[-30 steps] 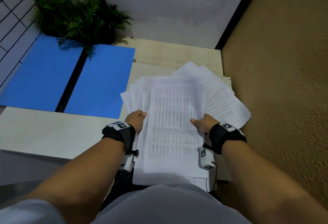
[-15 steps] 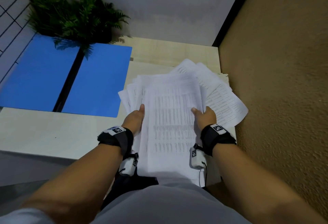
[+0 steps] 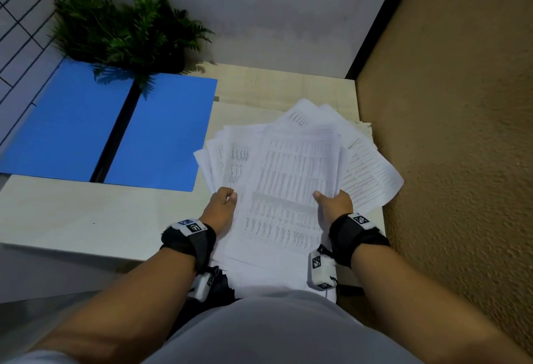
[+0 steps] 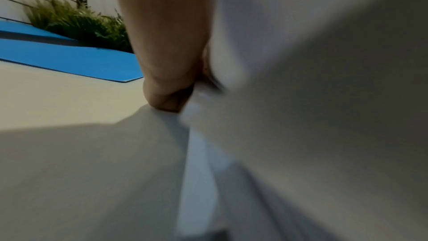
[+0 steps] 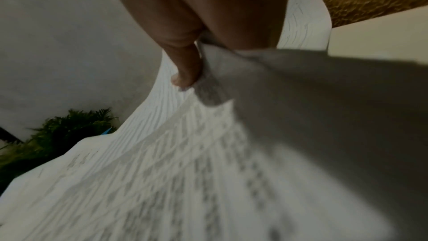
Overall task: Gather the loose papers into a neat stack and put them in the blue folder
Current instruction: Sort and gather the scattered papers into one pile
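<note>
A fanned bundle of printed white papers [image 3: 291, 179] lies over the right part of the pale table [image 3: 72, 213], its near end hanging past the front edge. My left hand [image 3: 220, 203] grips the bundle's left edge, thumb on top. My right hand [image 3: 334, 202] grips the right edge, thumb [image 5: 185, 72] pressed on the top sheet [image 5: 185, 171]. The fingers under the sheets are hidden. The blue folder [image 3: 161, 133] lies open and flat at the table's left, its dark spine running down the middle; it also shows as the blue folder [image 4: 69, 60] in the left wrist view.
A green fern plant [image 3: 124, 32] stands at the back left, its fronds overhanging the folder's far edge. A rough tan wall [image 3: 461, 133] rises along the table's right side, close to the papers. A grey wall stands behind the table.
Both hands have slid forward along the bundle's side edges and squeezed the sheets closer together; the top sheet now lies slightly tilted.
</note>
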### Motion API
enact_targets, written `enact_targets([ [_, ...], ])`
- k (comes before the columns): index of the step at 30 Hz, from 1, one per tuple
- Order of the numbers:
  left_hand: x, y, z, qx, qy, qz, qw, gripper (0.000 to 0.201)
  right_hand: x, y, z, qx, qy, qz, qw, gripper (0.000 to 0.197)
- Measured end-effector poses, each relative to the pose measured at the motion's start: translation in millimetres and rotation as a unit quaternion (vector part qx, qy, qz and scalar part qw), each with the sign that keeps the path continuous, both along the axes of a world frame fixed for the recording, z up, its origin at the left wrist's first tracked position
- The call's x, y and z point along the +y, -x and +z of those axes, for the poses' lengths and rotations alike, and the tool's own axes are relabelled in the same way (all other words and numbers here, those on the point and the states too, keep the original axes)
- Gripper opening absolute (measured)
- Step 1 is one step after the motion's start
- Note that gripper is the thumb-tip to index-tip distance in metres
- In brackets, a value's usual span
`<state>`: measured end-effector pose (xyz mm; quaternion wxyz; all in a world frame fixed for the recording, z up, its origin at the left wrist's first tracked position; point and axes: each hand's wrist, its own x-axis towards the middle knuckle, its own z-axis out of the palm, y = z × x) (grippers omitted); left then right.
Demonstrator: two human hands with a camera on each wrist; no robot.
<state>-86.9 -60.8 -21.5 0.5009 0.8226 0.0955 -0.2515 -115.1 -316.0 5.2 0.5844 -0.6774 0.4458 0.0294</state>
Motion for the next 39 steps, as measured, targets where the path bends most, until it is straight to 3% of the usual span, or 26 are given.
enact_targets([
  [2, 2, -3, 0, 0.016, 0.022, 0.029, 0.999, 0.017, -4, -5, 10, -0.032, 0.026, -0.004, 0.999, 0.058],
  [5, 5, -7, 2, 0.062, 0.077, 0.072, 0.993, 0.015, -7, -23, 28, -0.047, 0.046, 0.063, 0.996, 0.041],
  [8, 2, -9, 5, 0.101, 0.102, 0.077, 0.987, 0.058, 5, -39, 40, -0.057, 0.02, 0.119, 0.991, 0.031],
  [10, -2, -10, 11, 0.073, 0.095, 0.077, 0.99, 0.073, 13, -42, 32, -0.057, 0.02, 0.133, 0.989, 0.024],
  [14, -11, -11, 13, 0.032, 0.009, 0.099, 0.995, 0.062, 17, -30, 26, -0.016, 0.091, 0.117, 0.989, 0.03],
  [18, -15, -8, 14, 0.027, 0.032, 0.134, 0.99, 0.059, 4, -1, 17, 0.052, 0.142, 0.171, 0.974, 0.016],
  [20, -18, -4, 15, 0.028, 0.027, 0.118, 0.992, 0.063, 0, 10, 9, 0.029, 0.131, 0.135, 0.982, 0.011],
  [24, -24, 3, 15, 0.004, 0.014, 0.094, 0.995, 0.063, 5, 10, 4, 0.009, 0.109, 0.014, 0.994, 0.023],
  [28, -22, 2, 10, 0.008, 0.009, 0.081, 0.997, 0.06, 29, 2, 7, 0.0, 0.088, -0.029, 0.996, 0.028],
  [33, -14, 3, -12, 0.028, -0.043, 0.081, 0.995, 0.023, 25, -8, 14, 0.011, 0.098, -0.092, 0.991, 0.024],
  [36, -17, 4, -4, 0.022, -0.074, 0.083, 0.993, 0.017, 21, -5, 14, 0.009, 0.125, -0.041, 0.991, 0.022],
  [39, -17, 4, 1, 0.019, -0.049, 0.084, 0.995, 0.034, 17, 1, 16, -0.005, 0.136, 0.039, 0.99, 0.012],
])
